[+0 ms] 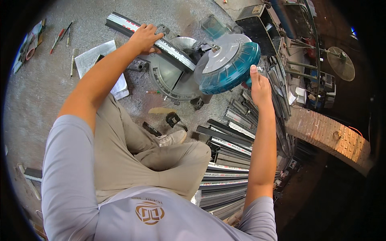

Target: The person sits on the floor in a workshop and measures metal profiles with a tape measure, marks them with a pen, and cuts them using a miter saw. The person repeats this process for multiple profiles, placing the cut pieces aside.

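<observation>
A miter saw with a teal guard and grey blade cover [231, 66] stands on the speckled floor in front of me. Across its round metal base [161, 78] lies a dark profile bar [175, 57] with printed white film, its right end close beside the blade cover. My left hand [145, 39] is closed over this bar, left of the blade, pressing it at the base. On the saw's right side my right hand [261, 89] wraps round the teal handle, thumb pointing up; most of the handle is hidden by the hand.
Loose papers [94, 56] and several pens [60, 37] lie to the left. Near my shoe [173, 138] is a black tape roll [173, 119]. Many profile bars [229, 146] are piled at right, before a brick structure [325, 134]. A black box [257, 18] and fan [340, 63] stand farther back.
</observation>
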Action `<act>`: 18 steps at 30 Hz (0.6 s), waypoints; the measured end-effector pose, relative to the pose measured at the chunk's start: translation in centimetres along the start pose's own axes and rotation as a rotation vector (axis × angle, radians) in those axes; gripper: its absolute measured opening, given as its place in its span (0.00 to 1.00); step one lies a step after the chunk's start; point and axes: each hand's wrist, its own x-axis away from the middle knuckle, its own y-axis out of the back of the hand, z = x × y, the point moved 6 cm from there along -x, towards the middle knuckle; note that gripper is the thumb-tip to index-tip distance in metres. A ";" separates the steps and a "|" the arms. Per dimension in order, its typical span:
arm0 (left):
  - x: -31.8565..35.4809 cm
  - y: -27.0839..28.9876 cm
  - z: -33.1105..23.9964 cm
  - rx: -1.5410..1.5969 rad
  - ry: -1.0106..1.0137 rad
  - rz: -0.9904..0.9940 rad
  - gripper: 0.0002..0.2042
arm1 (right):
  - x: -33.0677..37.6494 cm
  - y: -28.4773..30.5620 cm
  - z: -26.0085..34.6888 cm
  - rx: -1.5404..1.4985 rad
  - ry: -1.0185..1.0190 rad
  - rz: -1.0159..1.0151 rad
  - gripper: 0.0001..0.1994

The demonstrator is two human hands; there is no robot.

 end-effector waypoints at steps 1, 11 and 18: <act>-0.1 0.0 -0.2 0.006 -0.003 -0.006 0.34 | 0.4 -0.2 0.0 -0.010 -0.001 -0.012 0.46; -0.2 -0.2 -0.6 0.024 -0.005 -0.040 0.33 | 1.3 -0.8 0.4 0.029 0.058 -0.111 0.44; -0.2 0.1 -0.7 0.013 0.009 -0.011 0.34 | 2.4 -1.5 1.0 0.023 0.090 -0.135 0.44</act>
